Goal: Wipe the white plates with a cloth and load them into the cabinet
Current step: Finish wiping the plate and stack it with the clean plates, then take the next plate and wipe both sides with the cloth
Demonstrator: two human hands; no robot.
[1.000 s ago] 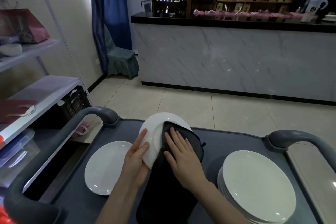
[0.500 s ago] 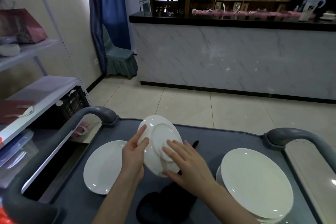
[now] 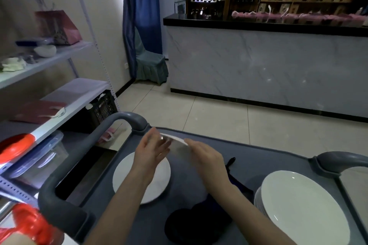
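A white plate (image 3: 175,141), blurred and seen nearly edge-on, hangs tilted above the grey cart top (image 3: 256,167). My left hand (image 3: 151,151) pinches its left rim between thumb and fingers. My right hand (image 3: 206,158) lies with straight fingers against its right side. Under my left hand a single white plate (image 3: 127,177) lies flat on the cart. A stack of white plates (image 3: 304,205) stands at the cart's right. The dark cloth (image 3: 199,225) lies loose on the cart below my right forearm, with neither hand on it.
The cart has grey handles at the left (image 3: 83,151) and right (image 3: 342,160). White metal shelving (image 3: 65,103) with bags, boxes and a black crate (image 3: 101,109) stands close on the left. Tiled floor and a marble-fronted counter (image 3: 258,65) lie ahead.
My right hand has left the cloth, which now lies on the cart. The plate has turned from upright to nearly edge-on between both hands. The view has swung to the left.
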